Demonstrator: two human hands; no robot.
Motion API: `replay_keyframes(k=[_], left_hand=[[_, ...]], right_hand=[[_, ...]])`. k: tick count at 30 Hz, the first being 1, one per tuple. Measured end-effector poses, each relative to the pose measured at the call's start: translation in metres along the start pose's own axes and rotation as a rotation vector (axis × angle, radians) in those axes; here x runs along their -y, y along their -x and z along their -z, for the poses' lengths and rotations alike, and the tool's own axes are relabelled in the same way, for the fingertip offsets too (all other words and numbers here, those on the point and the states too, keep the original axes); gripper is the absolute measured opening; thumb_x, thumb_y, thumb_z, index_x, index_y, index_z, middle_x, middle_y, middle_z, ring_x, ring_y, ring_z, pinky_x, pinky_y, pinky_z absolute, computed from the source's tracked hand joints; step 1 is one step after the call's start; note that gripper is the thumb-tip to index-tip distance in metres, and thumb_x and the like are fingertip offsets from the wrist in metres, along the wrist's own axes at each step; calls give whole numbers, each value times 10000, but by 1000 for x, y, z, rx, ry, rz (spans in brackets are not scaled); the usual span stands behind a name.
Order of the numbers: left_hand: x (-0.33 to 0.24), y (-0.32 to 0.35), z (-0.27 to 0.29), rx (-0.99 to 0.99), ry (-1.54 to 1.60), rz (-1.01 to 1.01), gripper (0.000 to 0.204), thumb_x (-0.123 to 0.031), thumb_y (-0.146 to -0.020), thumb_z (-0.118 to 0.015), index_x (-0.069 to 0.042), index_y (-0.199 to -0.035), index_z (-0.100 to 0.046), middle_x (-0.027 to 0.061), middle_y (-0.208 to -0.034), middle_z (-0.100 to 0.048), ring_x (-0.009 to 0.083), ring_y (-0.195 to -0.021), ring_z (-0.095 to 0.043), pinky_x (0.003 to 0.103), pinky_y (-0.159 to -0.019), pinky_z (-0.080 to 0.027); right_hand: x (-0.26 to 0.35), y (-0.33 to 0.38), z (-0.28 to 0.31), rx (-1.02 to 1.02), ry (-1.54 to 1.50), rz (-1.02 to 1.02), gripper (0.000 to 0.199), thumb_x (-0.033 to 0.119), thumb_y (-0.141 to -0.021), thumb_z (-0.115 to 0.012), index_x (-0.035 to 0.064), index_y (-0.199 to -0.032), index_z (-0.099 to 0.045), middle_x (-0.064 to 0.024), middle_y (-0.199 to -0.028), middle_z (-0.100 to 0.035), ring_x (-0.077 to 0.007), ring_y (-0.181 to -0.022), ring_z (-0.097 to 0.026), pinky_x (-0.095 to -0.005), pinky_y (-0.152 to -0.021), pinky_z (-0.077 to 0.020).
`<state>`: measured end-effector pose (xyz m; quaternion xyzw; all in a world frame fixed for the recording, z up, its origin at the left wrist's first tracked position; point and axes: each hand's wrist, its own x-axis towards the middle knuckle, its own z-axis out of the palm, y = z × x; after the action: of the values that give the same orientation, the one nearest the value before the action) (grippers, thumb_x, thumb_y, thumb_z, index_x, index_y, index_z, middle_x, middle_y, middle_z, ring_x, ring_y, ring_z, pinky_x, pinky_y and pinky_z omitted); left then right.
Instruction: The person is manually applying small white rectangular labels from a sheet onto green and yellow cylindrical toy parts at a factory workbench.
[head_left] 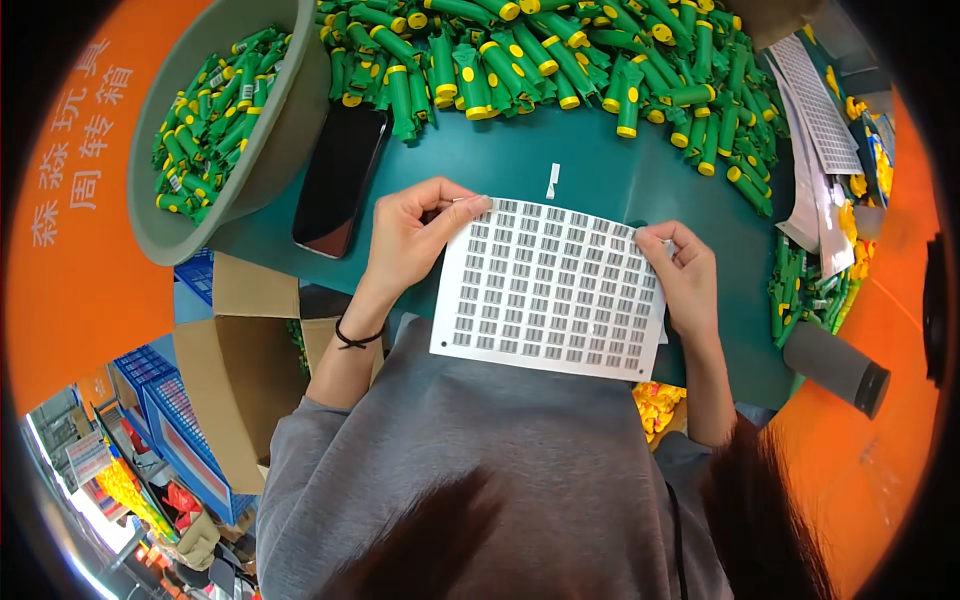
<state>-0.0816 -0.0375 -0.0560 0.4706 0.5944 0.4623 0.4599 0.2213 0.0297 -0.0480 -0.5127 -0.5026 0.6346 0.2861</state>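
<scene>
Between my two hands is a white sheet of barcode stickers [547, 283], printed in rows of small black labels. My left hand [412, 232] pinches its upper left corner between thumb and finger. At the upper right corner, my right hand [684, 275] is closed on the sheet's edge. The sheet tilts, its lower edge close to my body. Just beyond it a small white paper strip [554, 181] lies on the green table [470, 150]. A large pile of green toy tubes with yellow ends [500, 62] covers the far side of the table.
At the left stands a grey-green basin [290, 120] holding more green tubes, some with labels. A black phone [342, 180] lies beside it. More sticker sheets [822, 110] and a dark grey cylinder [836, 368] are at the right. An open cardboard box [240, 390] sits below left.
</scene>
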Motion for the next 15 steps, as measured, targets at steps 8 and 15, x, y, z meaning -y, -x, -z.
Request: replay_keyframes(k=[8, 15], left_hand=[[-50, -21, -36, 89, -727, -608, 362, -277, -794, -787, -110, -1107, -711, 59, -1067, -664, 244, -1022, -595, 389, -890, -443], [-13, -49, -40, 263, -286, -343, 168, -142, -847, -737, -34, -975, -749, 79, -839, -701, 231, -782, -640, 337, -703, -503]], right_hand=[[0, 1, -27, -74, 173, 93, 143, 124, -962, -653, -16, -983, -664, 5, -867, -671, -23, -751, -583, -169, -652, -452], [11, 4, -7, -162, 436, 145, 219, 78, -855, -751, 28, -1062, -697, 16, -819, -624, -61, -801, -594, -186, -683, -443]])
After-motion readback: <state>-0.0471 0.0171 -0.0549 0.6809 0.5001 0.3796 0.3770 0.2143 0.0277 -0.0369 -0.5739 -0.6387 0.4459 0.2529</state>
